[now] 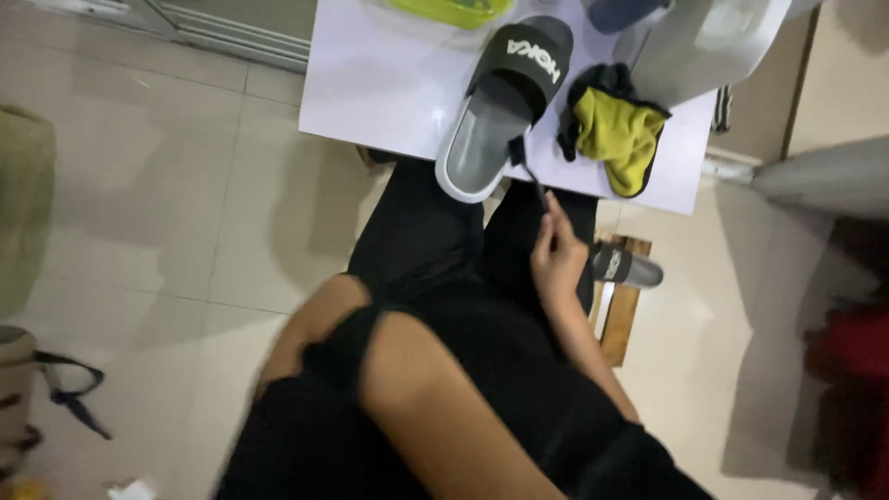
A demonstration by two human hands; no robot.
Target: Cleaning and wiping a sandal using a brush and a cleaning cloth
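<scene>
A grey slide sandal (483, 125) with a dark strap and white sole lies on the white table (370, 93), its heel hanging over the near edge. My right hand (557, 255) is raised over my lap and pinches the thin handle of a small dark brush (526, 167). The brush head touches the sandal's right side near the heel. My left hand (292, 338) lies low on my left thigh against black clothing. A black band crosses the wrist, and the fingers are blurred and partly hidden.
A yellow-green and black cloth (616, 130) lies bunched on the table right of the sandal. Behind it stand a pale container (704, 42) and a lime tray (454, 9). A second sandal (628, 267) rests on a wooden board (622, 315) on the tiled floor. A bag (18, 389) sits far left.
</scene>
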